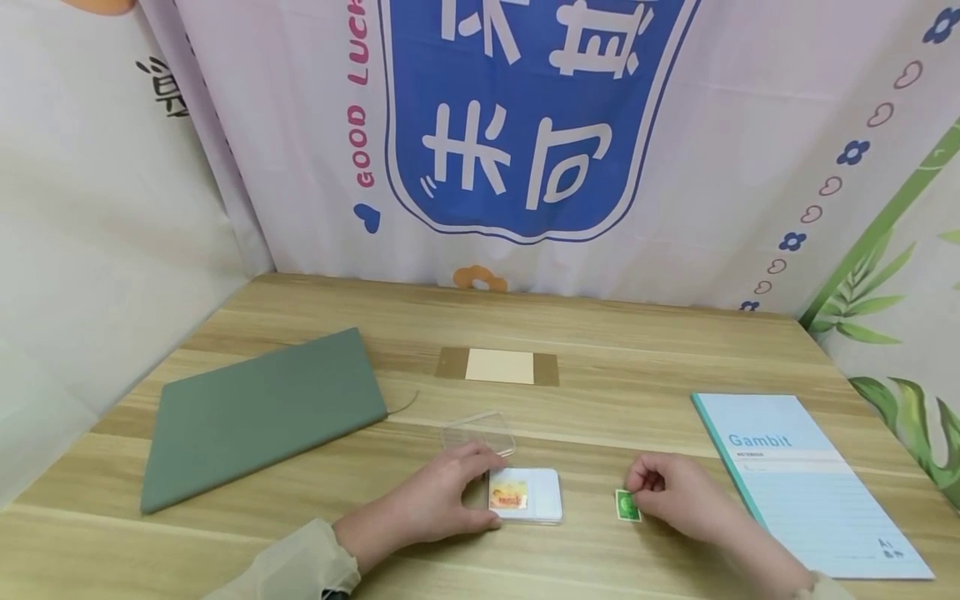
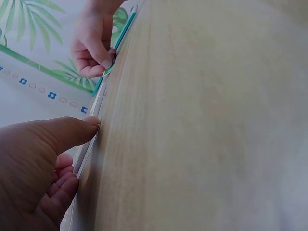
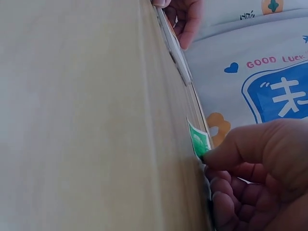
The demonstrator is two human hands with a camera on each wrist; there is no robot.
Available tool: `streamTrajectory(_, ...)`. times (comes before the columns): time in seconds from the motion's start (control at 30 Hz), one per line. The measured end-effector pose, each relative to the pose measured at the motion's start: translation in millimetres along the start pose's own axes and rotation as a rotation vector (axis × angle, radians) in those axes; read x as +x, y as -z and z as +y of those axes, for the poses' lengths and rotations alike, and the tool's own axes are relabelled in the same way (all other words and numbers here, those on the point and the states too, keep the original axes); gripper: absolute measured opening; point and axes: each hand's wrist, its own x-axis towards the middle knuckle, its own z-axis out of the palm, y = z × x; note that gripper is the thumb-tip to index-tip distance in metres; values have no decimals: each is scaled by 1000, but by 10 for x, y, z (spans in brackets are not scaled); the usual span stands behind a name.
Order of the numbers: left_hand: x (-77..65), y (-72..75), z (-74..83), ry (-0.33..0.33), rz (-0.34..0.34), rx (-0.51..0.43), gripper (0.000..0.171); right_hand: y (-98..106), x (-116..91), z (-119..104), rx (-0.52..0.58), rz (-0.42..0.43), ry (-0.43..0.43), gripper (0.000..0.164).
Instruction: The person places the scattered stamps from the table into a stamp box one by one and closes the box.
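My left hand (image 1: 442,493) holds a flat clear plastic case (image 1: 547,497) on the table, thumb at its near edge and fingers at its far edge. White backing shows inside the case, and a yellow-and-red stamp (image 1: 509,495) lies on it at the left. Beyond the fingers, a transparent lid (image 1: 478,432) rests on the wood. To the right of the case, my right hand (image 1: 686,493) pinches a small green stamp (image 1: 627,506) by its right side between thumb and finger. In the right wrist view the green stamp (image 3: 198,139) is tilted, close over the table.
A closed dark green notebook (image 1: 262,417) lies at the left with a thin cord at its corner. Farther back sits a brown card with a cream middle (image 1: 499,366). A pale blue notebook (image 1: 810,492) is at the right, near the right forearm. Printed cloth surrounds the table.
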Motion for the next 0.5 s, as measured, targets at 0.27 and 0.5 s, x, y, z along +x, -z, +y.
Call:
streamTrajectory(0.27, 0, -1, 0, 0, 0, 5, 56, 50, 32, -5, 105, -67, -32, 4)
streamTrajectory(0.5, -1, -8, -8, -1, -3, 8, 56, 84, 60, -38, 222, -119, -43, 8)
